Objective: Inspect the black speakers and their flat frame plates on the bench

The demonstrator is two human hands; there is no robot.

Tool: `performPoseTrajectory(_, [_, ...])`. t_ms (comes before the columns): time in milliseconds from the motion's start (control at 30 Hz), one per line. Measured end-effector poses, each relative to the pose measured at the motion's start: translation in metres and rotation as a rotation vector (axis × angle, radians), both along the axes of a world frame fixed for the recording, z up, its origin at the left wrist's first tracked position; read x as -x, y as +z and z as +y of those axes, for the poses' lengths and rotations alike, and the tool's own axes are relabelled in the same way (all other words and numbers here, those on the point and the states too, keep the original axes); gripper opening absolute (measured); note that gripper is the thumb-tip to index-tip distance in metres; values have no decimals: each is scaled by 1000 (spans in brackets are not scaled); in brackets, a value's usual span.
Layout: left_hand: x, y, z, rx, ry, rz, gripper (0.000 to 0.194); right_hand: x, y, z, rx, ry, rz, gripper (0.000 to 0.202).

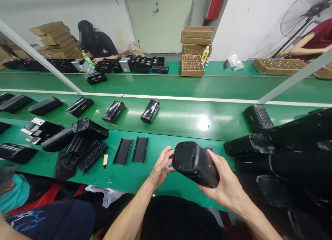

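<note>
A black plastic casing (195,163) is held above the green table (145,176), its flat end turned toward the camera. My right hand (224,179) wraps round the casing's right side, thumb below and fingers behind. At the casing's left end is my left hand (162,165), its fingers bent and spread, with the fingertips at the edge of the casing. Two flat black panels, one (122,151) beside the other (140,149), lie on the table left of my hands. A small yellowish piece (105,161) lies further left.
Stacked black casings (249,143) crowd the right side. More black parts (88,129) are piled at the left. Several casings, one of them (150,111) nearest the middle, lie along the green belt (181,120). Across it, a person (102,42) works near cardboard boxes (58,39).
</note>
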State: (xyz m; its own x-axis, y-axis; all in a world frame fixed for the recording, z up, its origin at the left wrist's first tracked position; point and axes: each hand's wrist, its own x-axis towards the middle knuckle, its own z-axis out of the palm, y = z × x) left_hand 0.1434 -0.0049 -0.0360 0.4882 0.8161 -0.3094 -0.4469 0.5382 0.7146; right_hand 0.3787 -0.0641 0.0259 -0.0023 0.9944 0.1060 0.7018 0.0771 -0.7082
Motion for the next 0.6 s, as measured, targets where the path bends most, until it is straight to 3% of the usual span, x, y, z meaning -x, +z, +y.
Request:
performPoseTrajectory(100, [20,19,4,-216,-135,226,107,-3,6,-4,56,174,-274,98])
performPoseTrajectory(167, [23,22,-2,-240,-221,316,102,0,3,-9,142,225,-306,99])
performPoseTrajectory(233, [25,17,-13,-200,-221,322,92,-2,-1,-18,231,239,-231,99])
performPoseTrajectory(433, [44,-3,-41,-51,-185,209,87,-32,-21,-72,529,9,340,100])
performPoseTrajectory(500, [51,-4,-42,6,-241,205,90,-32,-29,-89,636,-63,502,98])
performPoseTrajectory(600, [57,2,-38,3,-365,286,94,-26,-36,-103,635,-156,548,100])
